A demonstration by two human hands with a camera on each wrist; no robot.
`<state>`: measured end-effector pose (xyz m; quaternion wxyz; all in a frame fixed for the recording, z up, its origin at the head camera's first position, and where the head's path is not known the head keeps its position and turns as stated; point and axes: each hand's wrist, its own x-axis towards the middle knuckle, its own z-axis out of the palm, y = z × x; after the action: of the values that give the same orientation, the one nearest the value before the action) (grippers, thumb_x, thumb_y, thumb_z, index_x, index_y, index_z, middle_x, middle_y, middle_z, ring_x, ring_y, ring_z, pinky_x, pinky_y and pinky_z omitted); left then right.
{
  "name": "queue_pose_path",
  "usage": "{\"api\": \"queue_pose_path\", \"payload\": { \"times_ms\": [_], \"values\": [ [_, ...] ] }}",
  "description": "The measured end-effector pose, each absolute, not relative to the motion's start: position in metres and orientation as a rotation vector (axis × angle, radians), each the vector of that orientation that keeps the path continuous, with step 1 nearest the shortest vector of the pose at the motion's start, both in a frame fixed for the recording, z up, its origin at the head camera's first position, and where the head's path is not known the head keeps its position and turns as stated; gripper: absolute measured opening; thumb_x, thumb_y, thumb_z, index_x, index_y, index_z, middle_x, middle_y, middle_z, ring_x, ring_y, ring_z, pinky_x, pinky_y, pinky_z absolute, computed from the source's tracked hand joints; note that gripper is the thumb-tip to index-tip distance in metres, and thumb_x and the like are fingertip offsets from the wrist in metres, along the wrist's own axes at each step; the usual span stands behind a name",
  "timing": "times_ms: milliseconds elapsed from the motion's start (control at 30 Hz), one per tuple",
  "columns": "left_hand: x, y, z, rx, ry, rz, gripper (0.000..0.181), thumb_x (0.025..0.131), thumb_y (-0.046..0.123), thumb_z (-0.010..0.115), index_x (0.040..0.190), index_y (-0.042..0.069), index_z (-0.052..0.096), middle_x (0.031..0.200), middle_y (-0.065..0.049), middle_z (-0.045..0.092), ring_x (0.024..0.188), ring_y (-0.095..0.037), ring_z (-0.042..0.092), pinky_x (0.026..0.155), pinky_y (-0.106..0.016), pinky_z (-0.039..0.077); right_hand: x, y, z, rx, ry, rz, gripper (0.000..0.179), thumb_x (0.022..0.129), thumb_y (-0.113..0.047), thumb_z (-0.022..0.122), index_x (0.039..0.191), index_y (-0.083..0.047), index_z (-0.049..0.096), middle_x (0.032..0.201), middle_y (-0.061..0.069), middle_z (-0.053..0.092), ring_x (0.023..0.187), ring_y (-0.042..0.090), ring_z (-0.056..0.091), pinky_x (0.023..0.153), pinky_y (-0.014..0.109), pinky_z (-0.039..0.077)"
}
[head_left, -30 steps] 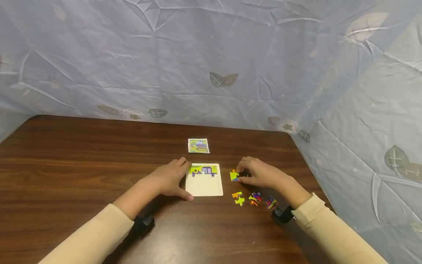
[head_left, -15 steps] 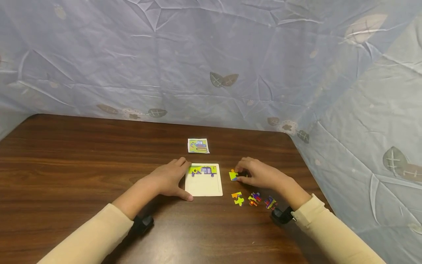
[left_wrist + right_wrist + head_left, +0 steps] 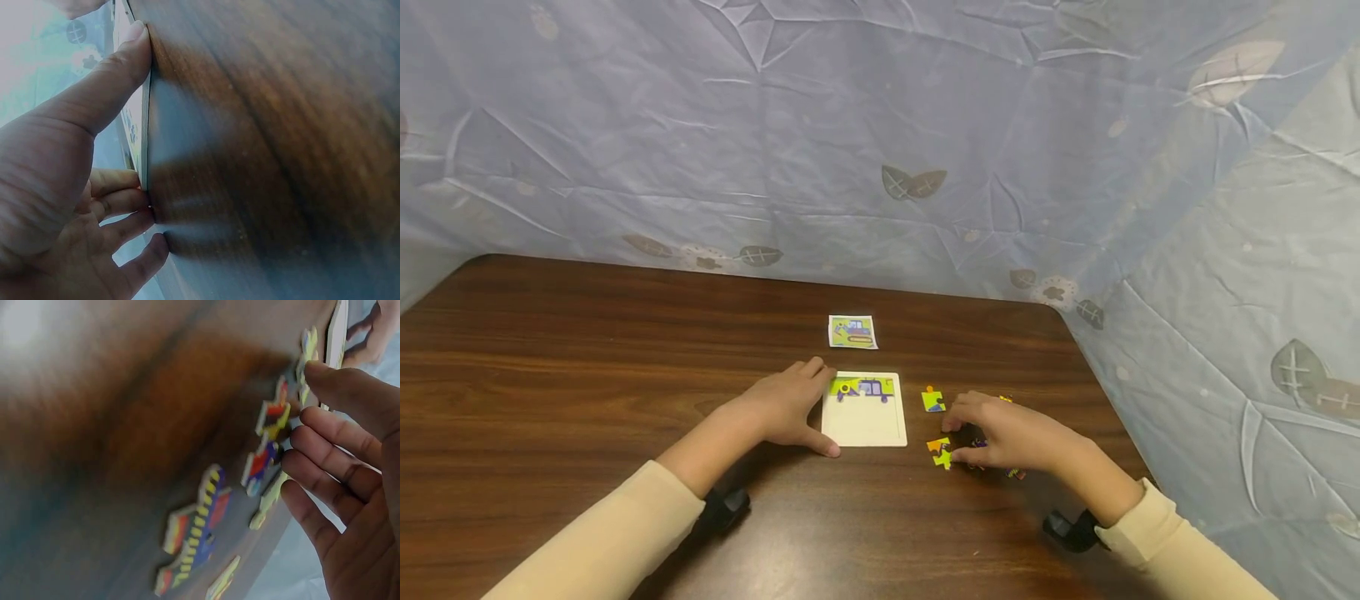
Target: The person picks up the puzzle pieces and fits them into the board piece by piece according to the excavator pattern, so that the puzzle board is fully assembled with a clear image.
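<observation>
Seeing a pale puzzle tray just below centre in the head view, lying flat on a dark wood-grain table. Filled along the top with green-and-purple vehicle art, plain cream below. Got the left hand spread wide along its left side, thumb at the lower left corner, fingers at the upper left, just touching.

Got the right hand right of the tray, half open with fingers loosely bent, thumb tip right by an orange-and-green piece. Can't tell about actual contact there, or about any grip. Look just above for a green piece with an orange knob.

Check the right wrist view for a red-and-blue piece near the fingertips and a striped piece at lower centre, both mostly hidden in the head view.

Also spotting a little picture card above the tray, plus leaf-print cloth across the top and right.
</observation>
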<state>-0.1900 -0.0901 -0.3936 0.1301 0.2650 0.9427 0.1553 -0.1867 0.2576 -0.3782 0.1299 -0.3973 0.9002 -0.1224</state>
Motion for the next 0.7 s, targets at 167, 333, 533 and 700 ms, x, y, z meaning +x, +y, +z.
{"api": "queue_pose_path", "payload": {
  "times_ms": [167, 333, 533, 700],
  "values": [
    [-0.189, -0.09, -0.394, 0.77, 2.74, 0.45, 0.114, 0.075, 0.063, 0.087, 0.156, -0.002, 0.04, 0.149, -0.017, 0.049, 0.142, -0.038, 0.05, 0.108, -0.059, 0.051, -0.184, 0.254, -0.381, -1.23, 2.626, -0.336, 0.02, 0.094, -0.025, 0.079, 0.111, -0.015, 0.073, 0.11, -0.004, 0.067, 0.1, 0.009, 0.063, 0.089, 0.029, 0.058],
    [-0.189, -0.091, -0.394, 0.762, 2.734, 0.458, 0.113, 0.075, 0.063, 0.087, 0.156, -0.002, 0.04, 0.149, -0.018, 0.049, 0.143, -0.038, 0.049, 0.108, -0.06, 0.051, -0.184, 0.251, -0.383, -1.281, 2.623, -0.325, 0.018, 0.097, -0.015, 0.076, 0.115, -0.014, 0.074, 0.111, -0.003, 0.069, 0.102, 0.011, 0.065, 0.09, 0.029, 0.058],
    [-0.189, -0.09, -0.393, 0.767, 2.736, 0.458, 0.114, 0.076, 0.062, 0.087, 0.156, -0.003, 0.04, 0.151, -0.019, 0.048, 0.144, -0.039, 0.048, 0.11, -0.06, 0.049, -0.176, 0.248, -0.381, -1.159, 2.785, -0.28, 0.015, 0.097, -0.032, 0.075, 0.105, -0.02, 0.074, 0.102, -0.008, 0.067, 0.091, 0.006, 0.06, 0.079, 0.026, 0.056],
    [-0.189, -0.091, -0.393, 0.767, 2.739, 0.451, 0.114, 0.076, 0.062, 0.087, 0.156, -0.003, 0.039, 0.152, -0.019, 0.047, 0.144, -0.039, 0.047, 0.11, -0.06, 0.049, -0.166, 0.24, -0.379, -1.041, 2.895, -0.164, 0.035, 0.091, -0.055, 0.077, 0.08, -0.024, 0.065, 0.081, -0.01, 0.055, 0.073, 0.003, 0.045, 0.064, 0.022, 0.042]
  ]
}}
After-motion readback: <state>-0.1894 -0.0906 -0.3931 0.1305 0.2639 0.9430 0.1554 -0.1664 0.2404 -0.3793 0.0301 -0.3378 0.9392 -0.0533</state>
